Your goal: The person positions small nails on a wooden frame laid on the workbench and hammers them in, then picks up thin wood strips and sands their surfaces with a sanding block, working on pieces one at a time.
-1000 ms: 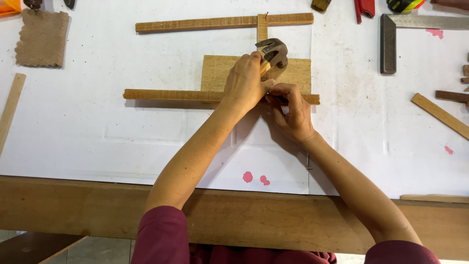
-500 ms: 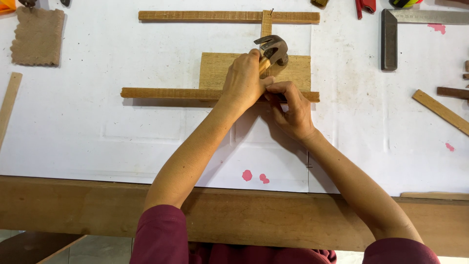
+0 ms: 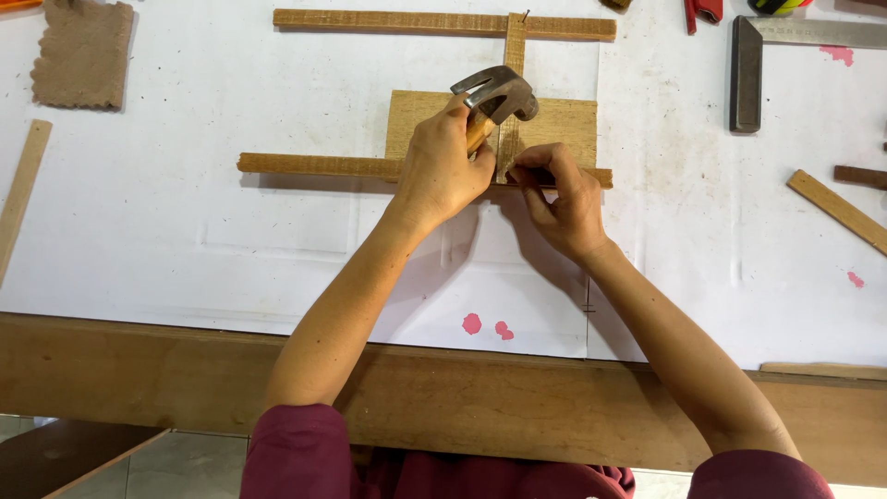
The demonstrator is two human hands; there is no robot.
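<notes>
My left hand's fingers point(image 3: 442, 159) were clenched around the hammer point(image 3: 496, 95), now lifted higher above the near wooden strip point(image 3: 314, 166), poised to strike; my right hand point(image 3: 557, 192) pinched something too small to tell against that strip.

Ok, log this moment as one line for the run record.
left hand: grips claw hammer near its head | right hand: fingertips pinched at wooden strip joint | small board underneath | try square far right
</notes>
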